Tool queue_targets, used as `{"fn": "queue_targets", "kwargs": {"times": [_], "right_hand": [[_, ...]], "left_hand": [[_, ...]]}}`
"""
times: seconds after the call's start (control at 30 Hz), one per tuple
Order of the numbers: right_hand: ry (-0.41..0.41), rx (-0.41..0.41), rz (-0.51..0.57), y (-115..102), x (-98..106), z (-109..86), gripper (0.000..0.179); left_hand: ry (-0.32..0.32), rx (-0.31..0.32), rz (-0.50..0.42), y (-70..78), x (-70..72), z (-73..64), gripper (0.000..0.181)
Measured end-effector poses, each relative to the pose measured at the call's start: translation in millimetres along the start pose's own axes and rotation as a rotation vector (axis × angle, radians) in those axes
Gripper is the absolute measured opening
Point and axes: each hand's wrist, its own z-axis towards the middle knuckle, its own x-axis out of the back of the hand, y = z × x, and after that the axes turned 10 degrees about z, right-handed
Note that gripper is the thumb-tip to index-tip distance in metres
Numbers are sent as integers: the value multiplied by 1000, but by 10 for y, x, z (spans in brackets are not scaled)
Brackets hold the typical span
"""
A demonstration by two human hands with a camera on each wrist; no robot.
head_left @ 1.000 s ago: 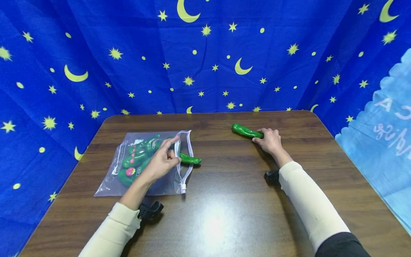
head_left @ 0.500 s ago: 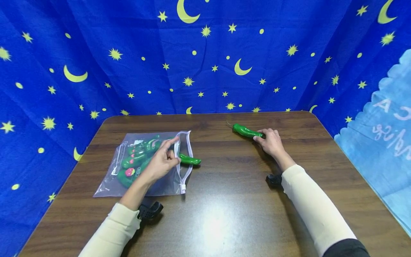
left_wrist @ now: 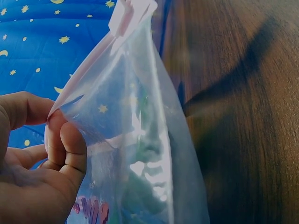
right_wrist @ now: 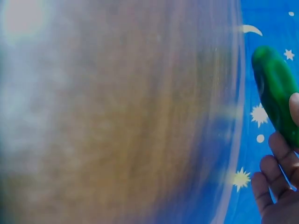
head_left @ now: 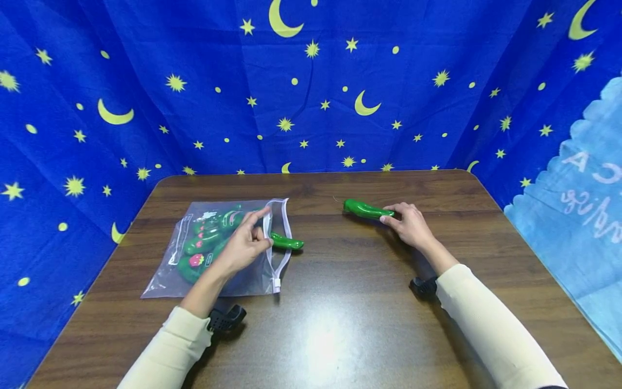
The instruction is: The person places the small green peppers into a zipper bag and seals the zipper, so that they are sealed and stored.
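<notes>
On the table's left lies a clear zip bag (head_left: 167, 278) printed with a strawberry, several green pieces showing through its film. My left hand (head_left: 243, 244) pinches the bag's mouth edge between thumb and fingers; in the left wrist view the zip edge (left_wrist: 77, 88) is lifted there. A glossy green chili pepper (head_left: 289, 242) lies across the mouth, one end sticking out. Right of the bag, my right hand (head_left: 412, 224) grips another green chili pepper (head_left: 362, 209) by its right end. A fine thread trails from that pepper's far end, which points left toward the bag.
The zip slider (head_left: 276, 285) sits at the near corner of the bag's mouth. A brown wooden table (head_left: 350, 324) lies under everything. Blue star-and-moon cloth (head_left: 330, 70) hangs behind it and at the sides, with a light blue cloth (head_left: 578, 216) at right.
My right hand has brought the held pepper slightly left and nearer to me. The left hand keeps its pinch on the bag, which stays in place.
</notes>
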Motion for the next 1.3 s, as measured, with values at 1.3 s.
{"fn": "queue_targets", "kwargs": {"times": [1.3], "right_hand": [[-274,254,123,-477,-369,-225,29]], "left_hand": [[0,6,4,30,2,-2,73]]}}
